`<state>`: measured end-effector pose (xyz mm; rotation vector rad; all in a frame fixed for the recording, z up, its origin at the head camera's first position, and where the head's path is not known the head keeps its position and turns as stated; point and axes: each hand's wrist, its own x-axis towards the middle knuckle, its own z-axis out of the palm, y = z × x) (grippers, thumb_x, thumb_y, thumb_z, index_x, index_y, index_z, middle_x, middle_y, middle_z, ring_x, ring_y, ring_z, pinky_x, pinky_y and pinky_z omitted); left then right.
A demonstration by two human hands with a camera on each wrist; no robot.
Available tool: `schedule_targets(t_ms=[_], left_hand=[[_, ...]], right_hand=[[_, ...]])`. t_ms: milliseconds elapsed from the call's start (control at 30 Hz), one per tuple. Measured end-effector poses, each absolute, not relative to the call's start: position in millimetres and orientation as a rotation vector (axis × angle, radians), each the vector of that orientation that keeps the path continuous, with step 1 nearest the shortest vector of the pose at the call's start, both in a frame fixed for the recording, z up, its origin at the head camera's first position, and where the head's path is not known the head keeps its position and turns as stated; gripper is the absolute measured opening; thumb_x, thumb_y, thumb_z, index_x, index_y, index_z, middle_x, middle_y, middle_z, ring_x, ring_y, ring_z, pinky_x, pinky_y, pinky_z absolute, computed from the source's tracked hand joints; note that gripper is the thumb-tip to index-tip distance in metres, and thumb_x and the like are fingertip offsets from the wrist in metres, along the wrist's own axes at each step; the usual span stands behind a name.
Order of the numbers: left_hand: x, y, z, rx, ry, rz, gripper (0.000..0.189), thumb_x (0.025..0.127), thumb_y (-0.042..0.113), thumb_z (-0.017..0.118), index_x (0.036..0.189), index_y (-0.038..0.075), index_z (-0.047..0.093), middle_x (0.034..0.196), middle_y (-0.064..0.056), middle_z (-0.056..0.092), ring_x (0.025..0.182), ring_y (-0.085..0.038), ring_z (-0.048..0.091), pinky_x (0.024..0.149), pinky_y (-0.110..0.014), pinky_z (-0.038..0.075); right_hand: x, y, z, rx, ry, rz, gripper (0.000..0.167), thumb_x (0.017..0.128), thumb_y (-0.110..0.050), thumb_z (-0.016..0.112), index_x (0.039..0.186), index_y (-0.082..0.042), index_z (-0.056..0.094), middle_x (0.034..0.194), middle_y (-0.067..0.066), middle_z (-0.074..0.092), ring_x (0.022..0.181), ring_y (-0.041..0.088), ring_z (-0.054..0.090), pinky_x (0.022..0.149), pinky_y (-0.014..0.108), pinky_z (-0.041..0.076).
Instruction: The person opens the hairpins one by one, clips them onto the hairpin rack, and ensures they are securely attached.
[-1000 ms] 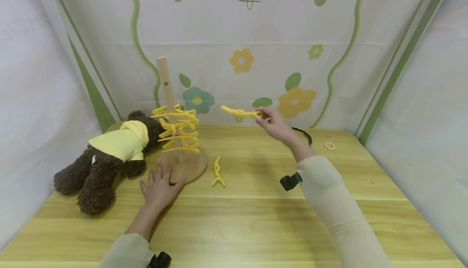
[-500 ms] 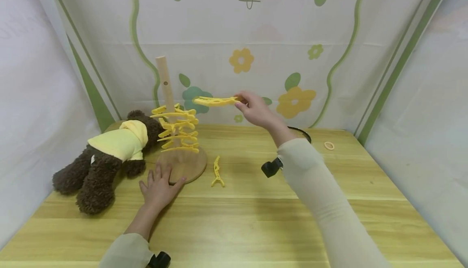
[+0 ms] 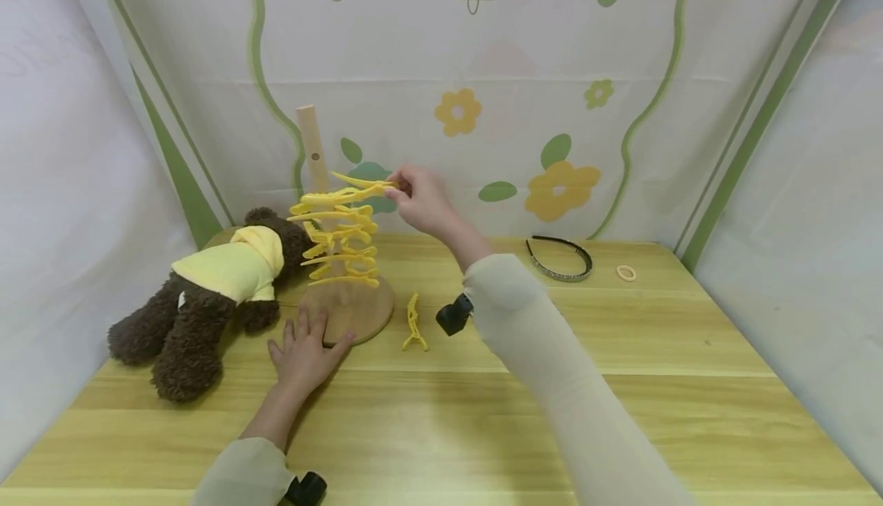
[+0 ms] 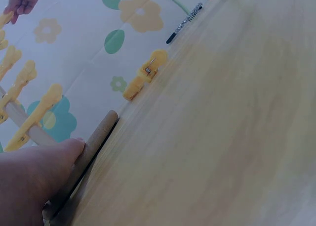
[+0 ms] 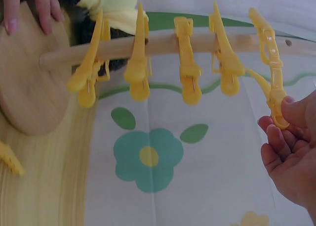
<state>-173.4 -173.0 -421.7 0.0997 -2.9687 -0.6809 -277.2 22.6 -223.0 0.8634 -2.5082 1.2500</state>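
Note:
My right hand [image 3: 425, 203] pinches the handle end of a yellow alligator hair clip [image 3: 359, 193]. The clip's arms are spread apart, and its long end overlaps the upright wooden post [image 3: 312, 134]. Below it, several yellow hair clips [image 5: 187, 63] are clamped on the post in a column. The round wooden base [image 3: 372, 310] stands on the table, with my left hand [image 3: 303, 356] resting on its near edge, fingers spread. One more yellow clip [image 3: 413, 323] lies on the table just right of the base.
A brown teddy bear [image 3: 228, 284] in a yellow hoodie lies left of the stand. At the back right are a dark beaded headband [image 3: 569, 276] and a small pale ring [image 3: 625, 273]. Behind the table hangs a flower-printed cloth [image 3: 497, 123].
My right hand has carried the clip leftward to the post, and the clip's arms have spread. The headband now shows fully. My left hand has stayed on the base.

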Motion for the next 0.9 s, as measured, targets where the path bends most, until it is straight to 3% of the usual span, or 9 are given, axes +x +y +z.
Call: schedule_targets(t_ms=[333, 900], left_hand=[[-171.6, -173.9, -420.2, 0.099, -2.971, -0.666, 0.082, 0.080, 0.062, 0.038, 0.136, 0.005, 0.025, 0.139, -0.025, 0.003, 0.120, -0.050, 0.004, 0.083, -0.068, -0.004], [-171.6, -170.4, -422.0, 0.095, -2.968, -0.661, 0.081, 0.080, 0.062, 0.039, 0.136, 0.005, 0.025, 0.139, -0.025, 0.003, 0.120, -0.050, 0.004, 0.082, -0.068, -0.003]], right_hand=[[-270.4, -6.7, -218.3, 0.822, -2.579, 1.277, 0.018, 0.087, -0.011, 0.052, 0.100, 0.000, 0.057, 0.080, 0.006, 0.055, 0.068, 0.016, 0.048, 0.059, 0.021, 0.041], [-269.5, -10.4, -218.7, 0.836, -2.613, 1.305, 0.026, 0.086, -0.017, 0.055, 0.106, -0.001, 0.053, 0.094, 0.006, 0.054, 0.079, 0.015, 0.052, 0.066, 0.021, 0.043]])
